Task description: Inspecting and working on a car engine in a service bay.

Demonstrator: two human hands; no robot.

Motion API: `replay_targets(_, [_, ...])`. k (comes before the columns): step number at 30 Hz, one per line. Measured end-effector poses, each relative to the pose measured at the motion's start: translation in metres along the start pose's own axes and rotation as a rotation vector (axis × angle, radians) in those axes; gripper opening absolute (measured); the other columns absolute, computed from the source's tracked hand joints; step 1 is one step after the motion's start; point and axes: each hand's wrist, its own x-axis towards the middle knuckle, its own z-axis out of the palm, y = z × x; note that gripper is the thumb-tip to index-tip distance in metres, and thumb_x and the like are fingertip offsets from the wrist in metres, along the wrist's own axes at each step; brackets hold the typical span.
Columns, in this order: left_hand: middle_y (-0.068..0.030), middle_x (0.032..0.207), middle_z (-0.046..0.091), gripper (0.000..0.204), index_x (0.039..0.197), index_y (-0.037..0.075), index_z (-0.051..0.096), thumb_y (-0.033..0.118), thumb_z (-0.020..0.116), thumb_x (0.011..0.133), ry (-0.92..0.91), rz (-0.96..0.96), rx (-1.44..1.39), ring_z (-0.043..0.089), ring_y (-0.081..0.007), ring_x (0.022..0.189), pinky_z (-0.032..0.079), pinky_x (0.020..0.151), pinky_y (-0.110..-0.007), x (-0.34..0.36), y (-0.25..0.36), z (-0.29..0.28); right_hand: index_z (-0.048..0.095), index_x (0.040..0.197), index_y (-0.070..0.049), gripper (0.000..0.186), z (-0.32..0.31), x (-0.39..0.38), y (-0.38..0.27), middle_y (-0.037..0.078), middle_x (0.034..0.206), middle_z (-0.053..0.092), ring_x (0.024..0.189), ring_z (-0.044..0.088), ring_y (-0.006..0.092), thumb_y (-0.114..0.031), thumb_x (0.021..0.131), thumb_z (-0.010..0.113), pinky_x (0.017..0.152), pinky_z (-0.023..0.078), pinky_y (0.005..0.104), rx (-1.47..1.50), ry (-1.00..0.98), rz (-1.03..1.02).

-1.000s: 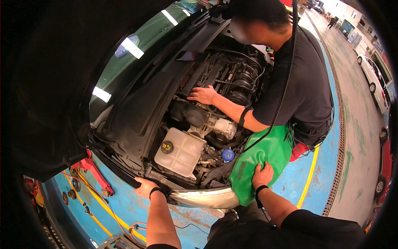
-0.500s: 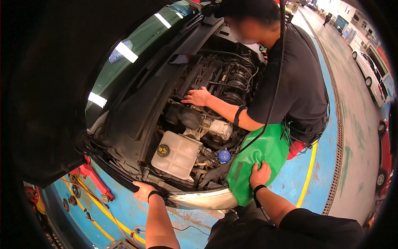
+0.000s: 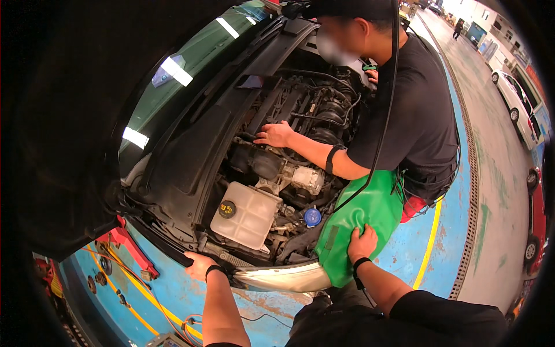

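My left hand (image 3: 200, 267) rests on the dark fender edge (image 3: 173, 248) of a car whose hood is raised, its fingers laid over the rim and partly hidden. A green fender cover (image 3: 341, 231) drapes over the car's front, and my right hand (image 3: 363, 242) lies on it with fingers apart. Between my hands are a whitish coolant tank (image 3: 244, 214) with a black cap (image 3: 227, 209), a blue cap (image 3: 313, 217) and the headlight (image 3: 283, 276). Across the engine bay, a co-worker's hand (image 3: 274, 135) reaches onto the engine (image 3: 324, 110).
The co-worker (image 3: 404, 110) leans over the car from the right. A dark phone-like slab (image 3: 257, 82) lies near the windshield base. At lower left, a red jack-like tool (image 3: 134, 250) and cables (image 3: 173, 324) are on the blue floor (image 3: 260, 324). Cars (image 3: 514, 107) stand far right.
The co-worker's head and upper body have shifted slightly right, and their other hand now shows at the bay's far side. My hands have stayed in place.
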Motion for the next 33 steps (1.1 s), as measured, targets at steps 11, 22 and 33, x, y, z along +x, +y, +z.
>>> replay_targets(11, [-0.0294,0.137,0.056,0.092,0.140,-0.003,0.048,0.075,0.042,0.092,0.013,0.010,-0.015,0.058,-0.0473,0.122,0.045,0.100,-0.063,-0.004,0.002,-0.004,0.062,0.132,-0.001,0.051,0.002,-0.001,0.001,0.018,0.138,0.060,0.132,0.050,0.0363,-0.033,0.092,0.065,0.113,0.037,0.0483,0.014,0.011,-0.002])
replay_targets(22, [-0.0290,0.134,0.058,0.089,0.137,-0.003,0.051,0.074,0.041,0.092,0.016,0.016,0.013,0.059,-0.0467,0.120,0.047,0.099,-0.062,-0.008,0.004,-0.006,0.063,0.130,-0.001,0.050,0.006,0.001,0.004,0.018,0.135,0.061,0.128,0.052,0.0373,-0.034,0.092,0.065,0.110,0.039,0.0488,0.005,0.040,-0.041])
replay_targets(33, [-0.0296,0.130,0.060,0.089,0.134,-0.004,0.052,0.074,0.043,0.092,0.035,0.022,0.014,0.060,-0.0463,0.118,0.047,0.098,-0.060,0.001,0.000,0.003,0.062,0.130,-0.001,0.050,0.004,0.000,0.002,0.018,0.135,0.061,0.128,0.052,0.0378,-0.033,0.093,0.065,0.110,0.040,0.0482,0.009,0.037,-0.032])
